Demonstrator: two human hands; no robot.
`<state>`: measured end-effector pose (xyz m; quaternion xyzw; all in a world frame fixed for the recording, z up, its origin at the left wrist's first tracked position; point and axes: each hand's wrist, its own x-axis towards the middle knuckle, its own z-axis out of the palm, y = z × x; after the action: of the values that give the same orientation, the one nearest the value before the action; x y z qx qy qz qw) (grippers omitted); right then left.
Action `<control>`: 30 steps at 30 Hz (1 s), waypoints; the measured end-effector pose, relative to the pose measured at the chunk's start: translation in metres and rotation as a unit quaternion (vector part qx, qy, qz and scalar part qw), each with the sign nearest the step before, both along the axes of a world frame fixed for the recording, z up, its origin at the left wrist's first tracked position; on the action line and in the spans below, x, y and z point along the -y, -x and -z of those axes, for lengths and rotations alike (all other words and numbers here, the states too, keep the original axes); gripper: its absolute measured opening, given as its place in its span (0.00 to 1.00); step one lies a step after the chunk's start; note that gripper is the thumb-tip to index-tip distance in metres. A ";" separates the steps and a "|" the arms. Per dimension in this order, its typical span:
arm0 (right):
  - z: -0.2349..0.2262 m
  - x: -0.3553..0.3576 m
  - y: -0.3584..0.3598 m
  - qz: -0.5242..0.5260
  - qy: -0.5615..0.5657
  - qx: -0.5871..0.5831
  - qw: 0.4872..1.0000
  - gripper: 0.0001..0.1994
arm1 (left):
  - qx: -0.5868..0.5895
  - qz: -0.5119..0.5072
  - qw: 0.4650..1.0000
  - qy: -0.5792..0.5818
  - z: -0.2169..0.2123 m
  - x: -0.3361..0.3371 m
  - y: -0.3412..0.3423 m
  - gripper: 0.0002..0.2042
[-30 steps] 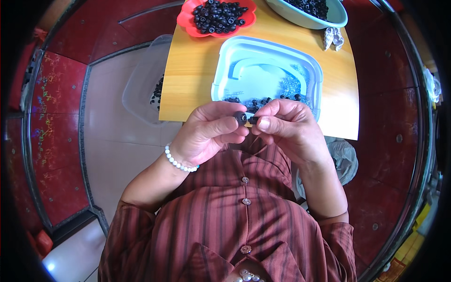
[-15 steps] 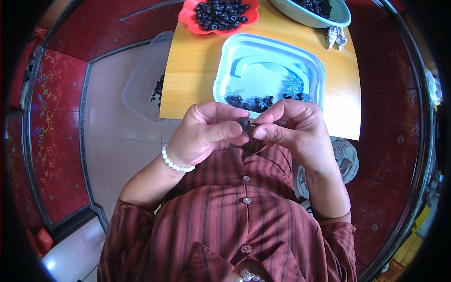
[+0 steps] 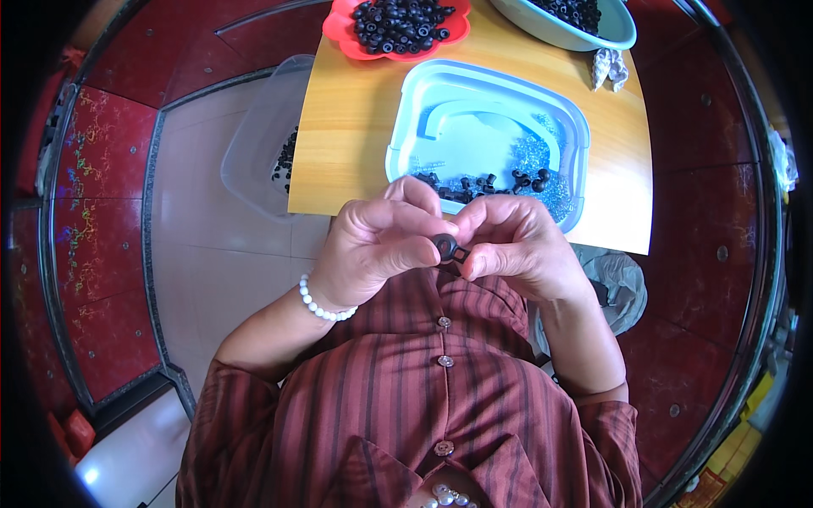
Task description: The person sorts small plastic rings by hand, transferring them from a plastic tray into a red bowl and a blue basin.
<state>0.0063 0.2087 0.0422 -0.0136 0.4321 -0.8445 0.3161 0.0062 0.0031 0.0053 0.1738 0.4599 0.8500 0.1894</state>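
Note:
A small black ring-shaped part [image 3: 445,246] with a narrow loop or tab on its right side is held up between my two hands, just in front of the table edge. My left hand [image 3: 385,233] pinches the round end between thumb and fingers; white beads circle that wrist. At the other side, my right hand [image 3: 517,245] has its thumb and forefinger closed at the tab end. Just beyond the fingers lies a light blue tray [image 3: 404,110] with black pieces [image 3: 487,184] along its near side and tiny clear bits [image 3: 542,140] at its right.
A red scalloped dish [image 3: 339,30] heaped with black parts and a pale blue basin [image 3: 622,34] of similar parts stand at the table's [image 3: 339,135] far side. A crumpled silvery wad [image 3: 610,69] lies below the basin. Left, a clear bin [image 3: 254,161]; right, a plastic bag [image 3: 622,288].
The black part has turned so its ring opening and tab now show. My right hand has shifted slightly down and left, and my left-hand fingers have lifted a little.

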 end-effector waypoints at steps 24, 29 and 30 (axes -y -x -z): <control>0.009 0.006 -0.013 0.060 0.061 0.047 0.995 0.07 | -0.153 -0.015 0.981 0.118 -0.021 -0.014 0.019 0.11; 0.007 -0.020 0.018 0.192 -0.172 -0.123 0.958 0.08 | -0.189 -0.212 0.939 0.195 -0.031 -0.019 0.105 0.10; 0.010 -0.029 0.022 0.221 -0.232 -0.147 0.936 0.08 | -0.226 -0.280 0.902 0.239 -0.032 -0.015 0.133 0.10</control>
<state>-0.0161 0.2378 0.0319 0.0323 0.6496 -0.7580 0.0486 -0.1271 0.0183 0.0377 0.1749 0.7091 0.6706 -0.1302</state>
